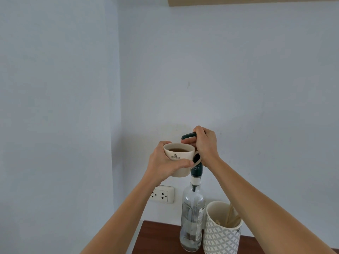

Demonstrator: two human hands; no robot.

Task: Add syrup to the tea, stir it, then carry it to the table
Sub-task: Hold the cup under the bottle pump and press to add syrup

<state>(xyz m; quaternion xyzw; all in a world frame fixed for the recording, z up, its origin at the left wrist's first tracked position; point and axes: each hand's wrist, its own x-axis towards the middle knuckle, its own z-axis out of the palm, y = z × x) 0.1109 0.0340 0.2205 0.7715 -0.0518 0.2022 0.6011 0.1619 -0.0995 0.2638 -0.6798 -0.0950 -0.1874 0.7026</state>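
Observation:
A cream mug (180, 156) with brown tea in it and a dark crown logo is held up in the air by my left hand (164, 163), which wraps around its side. The mug's rim sits just under the dark green pump spout (187, 136) of a tall clear syrup bottle (192, 215). My right hand (204, 143) is closed over the pump head on top of the bottle. The bottle stands on a dark brown wooden counter (156, 237).
A white and grey patterned holder (221, 235) with wooden stir sticks (231, 215) stands right of the bottle. A white double wall socket (162, 194) is behind my left forearm. Pale blue walls meet in a corner at left; a wooden shelf edge (238, 1) runs overhead.

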